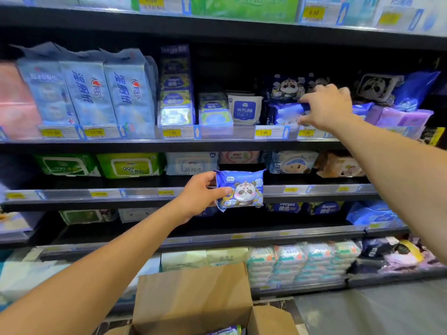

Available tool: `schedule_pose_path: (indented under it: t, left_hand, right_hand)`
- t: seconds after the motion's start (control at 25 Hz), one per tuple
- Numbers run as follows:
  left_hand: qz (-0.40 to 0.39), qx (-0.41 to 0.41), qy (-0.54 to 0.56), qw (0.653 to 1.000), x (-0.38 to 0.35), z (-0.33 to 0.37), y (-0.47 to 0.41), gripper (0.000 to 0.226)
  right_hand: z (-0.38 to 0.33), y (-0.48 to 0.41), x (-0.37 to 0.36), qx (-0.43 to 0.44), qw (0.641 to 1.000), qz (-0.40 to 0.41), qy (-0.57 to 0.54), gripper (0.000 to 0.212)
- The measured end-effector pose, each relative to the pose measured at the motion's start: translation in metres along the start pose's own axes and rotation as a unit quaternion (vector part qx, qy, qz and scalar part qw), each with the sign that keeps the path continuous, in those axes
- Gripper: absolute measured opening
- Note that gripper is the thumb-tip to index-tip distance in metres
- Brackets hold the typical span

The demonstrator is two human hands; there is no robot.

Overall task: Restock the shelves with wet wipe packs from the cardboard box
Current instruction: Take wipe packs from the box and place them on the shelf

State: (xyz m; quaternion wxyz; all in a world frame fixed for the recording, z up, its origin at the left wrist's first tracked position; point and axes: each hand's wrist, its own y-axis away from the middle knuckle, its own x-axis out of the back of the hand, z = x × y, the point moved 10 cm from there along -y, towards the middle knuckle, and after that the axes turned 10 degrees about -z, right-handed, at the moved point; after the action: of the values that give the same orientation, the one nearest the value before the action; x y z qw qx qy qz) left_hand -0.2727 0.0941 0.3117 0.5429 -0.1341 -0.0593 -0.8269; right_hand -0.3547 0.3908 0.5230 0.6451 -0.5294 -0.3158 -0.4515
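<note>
Low in the near middle, the cardboard box [193,293] is standing open on the floor in front of me. At its bottom edge one more blue pack [226,330] is just showing, so I am judging that the box is not yet emptied; how many more are lying inside I cannot tell.

Just above it, my left hand [198,197] is holding a panda wet wipe pack [242,189] out toward the shelving. The grip is closed on the pack's left edge, thumb across the front and fingers behind. This pack is hanging in the air in front of the lower shelves and is not yet placed.

Farther right and higher, my right hand [326,107] is reaching to the far upper shelf [217,143]. Its grip is pinching the right end of a shelved pack [287,114] in the same blue wrapping, fingers above and thumb below, and I am taking this as setting it in or straightening it.

Behind that pack, more panda packs [289,87] are already standing in the row, so part of the restocking looks done. What I am reckoning is left: seating this pack, bringing up the one in my left hand, and going back to the box for the rest.
</note>
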Motion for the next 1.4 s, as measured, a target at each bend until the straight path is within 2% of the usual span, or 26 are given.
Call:
schedule_pose_path:
  t: [0.12,0.24,0.36,0.52,0.64,0.8,0.96,1.08,1.2,1.28,1.4]
  left_hand:
    - [0.0,-0.003,-0.003,1.0,0.004,0.0,-0.001,0.026]
    - [-0.004,-0.013,-0.011,1.0,0.004,0.013,-0.001,0.022]
    - [-0.012,-0.031,-0.015,0.999,0.002,0.036,-0.006,0.02]
    - [-0.02,-0.049,-0.012,0.998,-0.006,0.074,-0.023,0.02]
    - [-0.031,-0.067,-0.02,0.997,-0.016,0.111,-0.039,0.02]
    - [-0.02,-0.109,-0.05,0.993,-0.023,0.158,-0.068,0.022]
    - [-0.005,-0.127,-0.047,0.991,-0.032,0.186,-0.099,0.026]
    - [-0.006,-0.131,-0.052,0.99,-0.043,0.199,-0.121,0.016]
    - [-0.003,-0.138,-0.044,0.989,-0.051,0.208,-0.14,0.016]
    - [0.012,-0.139,-0.057,0.989,-0.048,0.212,-0.151,0.02]
    - [0.046,-0.129,-0.126,0.983,-0.04,0.212,-0.165,0.025]
  right_hand:
    - [0.005,0.001,-0.006,-0.024,0.999,0.019,0.045,0.064]
    - [0.008,-0.002,-0.01,-0.012,1.0,-0.018,0.02,0.065]
    - [0.011,0.003,-0.001,0.004,0.998,-0.055,-0.038,0.063]
    - [0.02,0.025,0.026,0.039,0.992,-0.039,-0.116,0.047]
    - [0.024,0.043,0.037,0.078,0.971,-0.046,-0.222,0.036]
    - [0.045,0.063,0.032,0.022,0.948,-0.059,-0.312,0.021]
    - [0.052,0.068,0.017,0.008,0.899,-0.088,-0.43,0.022]
    - [0.054,0.064,0.013,0.005,0.896,-0.058,-0.439,0.046]
    - [0.061,0.053,0.005,-0.022,0.896,-0.016,-0.444,0.066]
    - [0.062,0.047,-0.001,-0.04,0.898,0.004,-0.438,0.069]
    - [0.061,0.038,-0.009,-0.061,0.906,0.025,-0.418,0.061]
